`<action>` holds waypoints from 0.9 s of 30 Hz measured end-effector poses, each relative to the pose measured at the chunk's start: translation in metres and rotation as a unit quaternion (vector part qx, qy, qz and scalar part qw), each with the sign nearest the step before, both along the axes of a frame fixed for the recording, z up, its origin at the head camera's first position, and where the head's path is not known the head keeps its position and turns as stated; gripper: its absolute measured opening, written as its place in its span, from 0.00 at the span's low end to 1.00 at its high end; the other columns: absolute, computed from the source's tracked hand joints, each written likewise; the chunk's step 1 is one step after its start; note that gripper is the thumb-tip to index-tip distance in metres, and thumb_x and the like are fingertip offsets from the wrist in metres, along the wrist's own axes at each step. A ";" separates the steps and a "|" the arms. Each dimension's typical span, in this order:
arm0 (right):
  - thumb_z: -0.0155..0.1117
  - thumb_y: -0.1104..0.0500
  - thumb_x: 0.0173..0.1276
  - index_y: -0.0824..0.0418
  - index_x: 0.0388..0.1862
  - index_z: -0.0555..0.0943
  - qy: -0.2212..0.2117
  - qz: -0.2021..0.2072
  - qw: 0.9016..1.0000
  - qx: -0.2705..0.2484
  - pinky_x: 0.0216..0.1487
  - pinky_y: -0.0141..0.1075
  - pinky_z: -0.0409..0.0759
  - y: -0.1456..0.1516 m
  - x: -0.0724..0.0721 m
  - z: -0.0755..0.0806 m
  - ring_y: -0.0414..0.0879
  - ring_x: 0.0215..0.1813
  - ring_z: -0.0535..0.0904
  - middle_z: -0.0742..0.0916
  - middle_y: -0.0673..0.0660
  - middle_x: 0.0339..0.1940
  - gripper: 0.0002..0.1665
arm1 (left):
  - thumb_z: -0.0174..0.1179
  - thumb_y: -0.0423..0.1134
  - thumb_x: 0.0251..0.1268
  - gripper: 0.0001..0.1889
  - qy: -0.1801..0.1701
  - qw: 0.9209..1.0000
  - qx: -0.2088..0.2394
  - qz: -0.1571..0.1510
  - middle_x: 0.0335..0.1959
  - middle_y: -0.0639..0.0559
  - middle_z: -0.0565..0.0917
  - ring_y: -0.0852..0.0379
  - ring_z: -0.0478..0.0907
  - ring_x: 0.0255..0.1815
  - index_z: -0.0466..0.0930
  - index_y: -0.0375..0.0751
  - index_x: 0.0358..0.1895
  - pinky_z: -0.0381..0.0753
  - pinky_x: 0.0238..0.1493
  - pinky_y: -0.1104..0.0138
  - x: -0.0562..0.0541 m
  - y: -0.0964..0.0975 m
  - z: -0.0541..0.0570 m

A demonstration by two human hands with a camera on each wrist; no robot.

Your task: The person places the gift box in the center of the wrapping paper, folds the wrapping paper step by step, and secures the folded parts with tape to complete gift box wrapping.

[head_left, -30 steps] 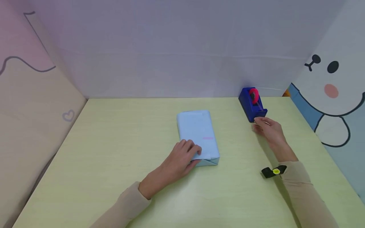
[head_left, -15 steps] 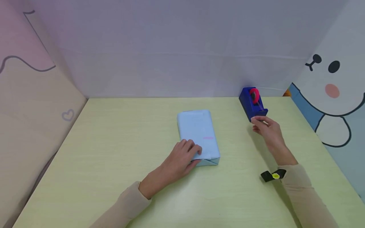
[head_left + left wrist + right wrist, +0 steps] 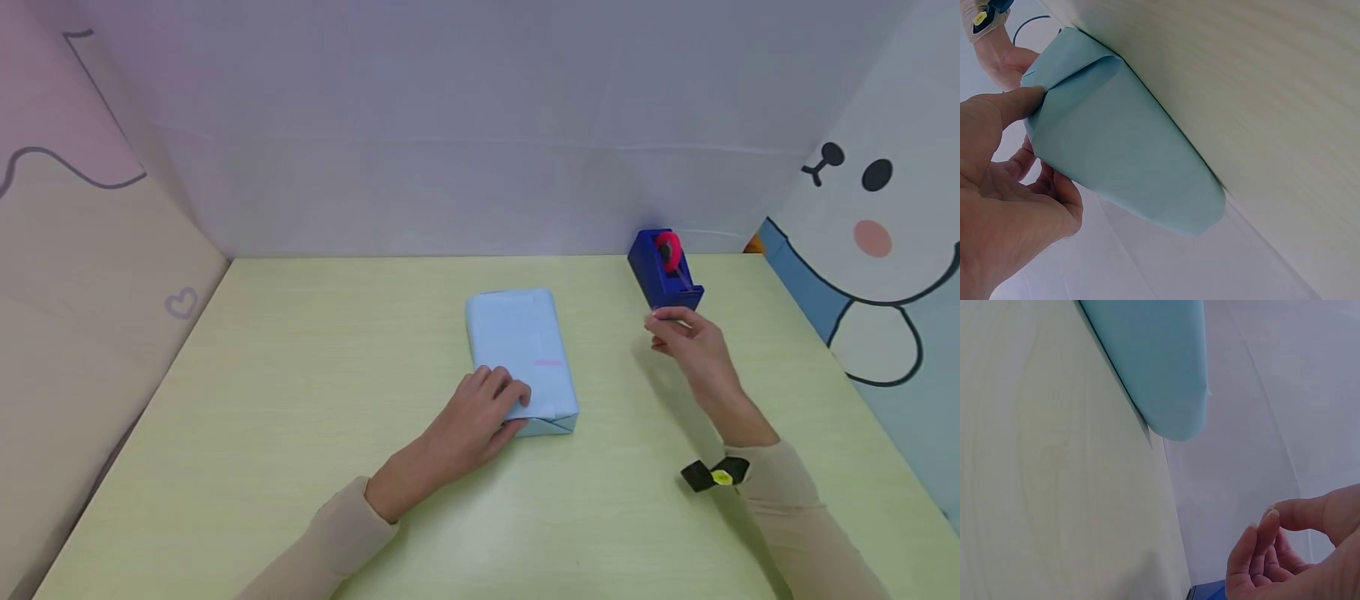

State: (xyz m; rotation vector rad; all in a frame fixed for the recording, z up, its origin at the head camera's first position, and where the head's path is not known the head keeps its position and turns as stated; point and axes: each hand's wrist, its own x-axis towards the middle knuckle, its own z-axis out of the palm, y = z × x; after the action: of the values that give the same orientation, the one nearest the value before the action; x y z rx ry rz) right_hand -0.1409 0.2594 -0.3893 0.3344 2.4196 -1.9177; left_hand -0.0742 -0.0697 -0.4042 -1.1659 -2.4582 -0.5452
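Observation:
A box-shaped package wrapped in light blue paper lies on the table, with folded flaps at its near end. My left hand grips its near left corner, fingers bent over the top and thumb against the folded end. Just in front of a blue tape dispenser with a pink-cored roll, my right hand is raised over the table. Its thumb and index finger pinch together on what looks like a tiny piece of clear tape, barely visible at the fingertips.
The pale wooden table meets a whitish back wall. Printed panels stand on both sides, the right one with a cartoon face. A black strap with a yellow tag sticks out from the right cuff.
My right hand has drawn away from the dispenser's front, a little to the left, with its fingertips still pinched. The left hand and the wrapped package have stayed in place.

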 end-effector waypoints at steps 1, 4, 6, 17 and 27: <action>0.64 0.49 0.76 0.59 0.55 0.77 0.001 0.003 1.000 -0.003 0.46 0.22 0.81 -0.002 0.001 0.001 0.36 0.43 0.83 0.86 0.39 0.41 0.18 | 0.74 0.37 0.62 0.16 0.001 1.000 0.000 0.000 0.37 0.49 0.75 0.51 0.69 0.36 0.76 0.42 0.45 0.71 0.37 0.63 0.000 0.000 0.000; 0.65 0.49 0.76 0.59 0.55 0.77 -0.001 0.014 1.000 -0.010 0.46 0.23 0.81 -0.007 0.004 0.004 0.35 0.43 0.83 0.86 0.38 0.40 0.18 | 0.74 0.37 0.61 0.16 0.004 1.000 -0.001 0.000 0.37 0.49 0.75 0.51 0.69 0.36 0.75 0.42 0.45 0.71 0.36 0.63 0.000 0.000 -0.001; 0.65 0.49 0.76 0.59 0.55 0.77 -0.004 0.021 1.000 -0.009 0.46 0.23 0.81 -0.011 0.005 0.005 0.36 0.43 0.83 0.86 0.38 0.39 0.19 | 0.74 0.37 0.61 0.16 0.005 1.000 -0.001 -0.001 0.37 0.49 0.75 0.51 0.69 0.36 0.75 0.42 0.45 0.71 0.36 0.63 0.000 -0.001 0.000; 0.64 0.47 0.76 0.64 0.60 0.76 0.005 0.065 0.998 0.010 0.49 0.25 0.81 -0.029 0.017 0.012 0.37 0.44 0.82 0.87 0.37 0.40 0.25 | 0.74 0.37 0.61 0.16 0.009 1.000 0.007 -0.007 0.37 0.48 0.74 0.52 0.68 0.35 0.75 0.42 0.45 0.70 0.36 0.63 -0.002 -0.001 -0.004; 0.64 0.48 0.77 0.63 0.61 0.77 0.016 0.101 0.995 0.021 0.49 0.26 0.81 -0.048 0.031 0.017 0.46 0.45 0.82 0.88 0.41 0.41 0.24 | 0.74 0.36 0.62 0.15 0.004 1.000 0.006 -0.007 0.37 0.49 0.75 0.52 0.68 0.35 0.76 0.42 0.45 0.69 0.36 0.64 -0.004 -0.002 -0.004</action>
State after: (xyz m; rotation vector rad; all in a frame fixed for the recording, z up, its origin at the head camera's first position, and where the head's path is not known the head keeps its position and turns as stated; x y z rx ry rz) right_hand -0.1095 0.2115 -0.3718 0.0576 2.4097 -1.8026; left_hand -0.0778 -0.0712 -0.4085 -1.1797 -2.4376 -0.5572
